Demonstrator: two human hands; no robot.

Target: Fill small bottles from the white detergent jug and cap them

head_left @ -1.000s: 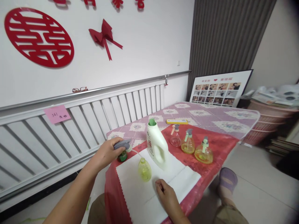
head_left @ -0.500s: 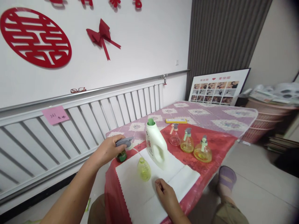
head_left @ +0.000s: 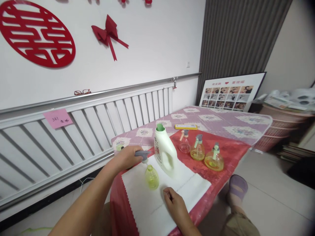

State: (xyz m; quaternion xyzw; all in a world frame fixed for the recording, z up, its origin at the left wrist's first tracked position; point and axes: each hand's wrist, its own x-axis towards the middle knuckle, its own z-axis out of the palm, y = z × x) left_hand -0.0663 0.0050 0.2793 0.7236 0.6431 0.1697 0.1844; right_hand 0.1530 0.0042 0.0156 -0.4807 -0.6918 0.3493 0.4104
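My left hand [head_left: 128,158] grips a grey spray head [head_left: 143,154] just above the open neck of a yellow-green bottle [head_left: 152,178]. The tube below the head reaches toward that neck; whether it is inside, I cannot tell. The bottle stands upright on a white cloth [head_left: 192,185]. Loosely curled, my right hand [head_left: 176,204] rests on the cloth to the right of the bottle, with nothing seen in it. Just behind the bottle stands a pale detergent jug [head_left: 165,152], its mouth uncapped with green inside.
Three spray bottles stand on the red cloth [head_left: 231,149] at right: a pinkish one [head_left: 184,147] and two with yellow liquid, the nearest being this bottle [head_left: 214,162]. A yellow box [head_left: 186,127] lies behind them. A radiator [head_left: 137,111] runs along the left side.
My left hand has carried the spray head rightward, and its tube now hangs more upright over the bottle's neck. The right hand, bottle and jug have stayed put.
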